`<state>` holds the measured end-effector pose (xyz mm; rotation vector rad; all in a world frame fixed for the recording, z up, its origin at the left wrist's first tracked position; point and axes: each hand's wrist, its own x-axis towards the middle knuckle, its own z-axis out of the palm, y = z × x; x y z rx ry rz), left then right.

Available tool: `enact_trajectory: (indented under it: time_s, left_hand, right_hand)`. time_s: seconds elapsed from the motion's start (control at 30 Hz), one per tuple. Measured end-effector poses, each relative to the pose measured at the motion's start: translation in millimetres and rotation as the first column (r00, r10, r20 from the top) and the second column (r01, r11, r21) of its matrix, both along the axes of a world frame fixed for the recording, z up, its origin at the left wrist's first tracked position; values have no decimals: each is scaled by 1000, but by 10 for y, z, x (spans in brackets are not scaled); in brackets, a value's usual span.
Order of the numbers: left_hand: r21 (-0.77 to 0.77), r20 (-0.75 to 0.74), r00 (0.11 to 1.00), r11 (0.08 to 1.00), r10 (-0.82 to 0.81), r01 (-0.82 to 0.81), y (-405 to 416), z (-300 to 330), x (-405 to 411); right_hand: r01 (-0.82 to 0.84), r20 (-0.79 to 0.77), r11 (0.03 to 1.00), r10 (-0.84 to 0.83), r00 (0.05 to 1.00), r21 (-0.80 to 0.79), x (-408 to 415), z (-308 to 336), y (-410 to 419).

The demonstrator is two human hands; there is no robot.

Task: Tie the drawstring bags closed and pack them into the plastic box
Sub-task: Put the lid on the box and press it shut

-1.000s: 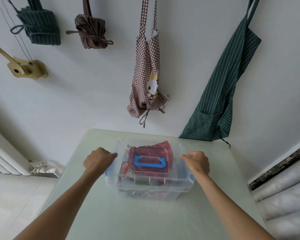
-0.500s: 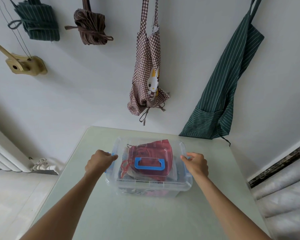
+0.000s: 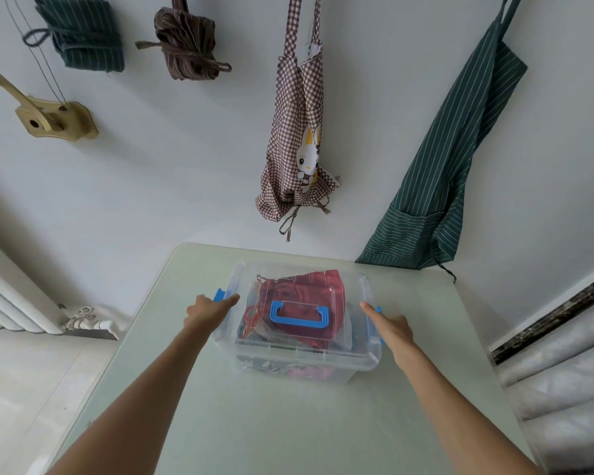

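A clear plastic box [image 3: 306, 366] stands on the pale green table [image 3: 288, 423] with its transparent lid on and a blue carry handle [image 3: 299, 315] on top. Through the lid I see a red drawstring bag [image 3: 318, 286] and other coloured fabric lower down. My left hand [image 3: 208, 310] rests against the box's left side by the blue latch [image 3: 220, 294], fingers extended toward the lid. My right hand [image 3: 390, 325] lies along the right side, fingers straight, covering most of the right latch.
Aprons hang on the wall behind the table: a checked one [image 3: 299, 149] in the middle, a green striped one [image 3: 450, 166] on the right, two bundled ones at top left. A radiator [image 3: 11, 303] stands at the left. Grey upholstery [image 3: 570, 389] borders the right.
Both hands have uncurled from fists at the box's sides into straight fingers against the latches. The view has dipped slightly; the box has stayed in place.
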<state>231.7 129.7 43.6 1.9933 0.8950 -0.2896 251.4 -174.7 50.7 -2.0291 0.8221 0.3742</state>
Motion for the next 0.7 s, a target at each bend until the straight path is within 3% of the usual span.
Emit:
enact_trajectory:
  time_s: [0.07, 0.13, 0.17, 0.27, 0.3, 0.37, 0.53, 0.7]
  left_hand:
    - [-288, -64, 997, 956, 35, -52, 18, -8, -20]
    - [-365, -67, 997, 929, 38, -60, 68, -11, -26]
    - [-343, -33, 997, 936, 67, -75, 77, 1, -24]
    - [84, 14, 999, 996, 39, -40, 61, -15, 13]
    - [248, 15, 1000, 969, -11, 7, 27, 19, 5]
    - [400, 6, 997, 914, -75, 66, -43, 49, -12]
    - [488, 24, 990, 866, -139, 110, -68, -24, -23]
    - [494, 73, 992, 868, -98, 50, -135, -53, -51]
  right_hand:
    - [51, -148, 950, -5, 989, 308, -58, 16, -10]
    - [23, -110, 956, 10, 994, 292, -65, 17, -2]
    - [10, -36, 983, -3, 999, 184, -52, 17, 12]
    - [-101, 66, 969, 119, 991, -225, -76, 108, 135]
    - [-149, 56, 945, 173, 983, -290, -98, 133, 184]
    - [-231, 12, 912, 250, 968, -338, -150, 135, 254]
    - [-307, 57, 823, 378, 924, -477, -246, 95, 259]
    - [-251, 139, 816, 371, 918, -520, -268, 51, 262]
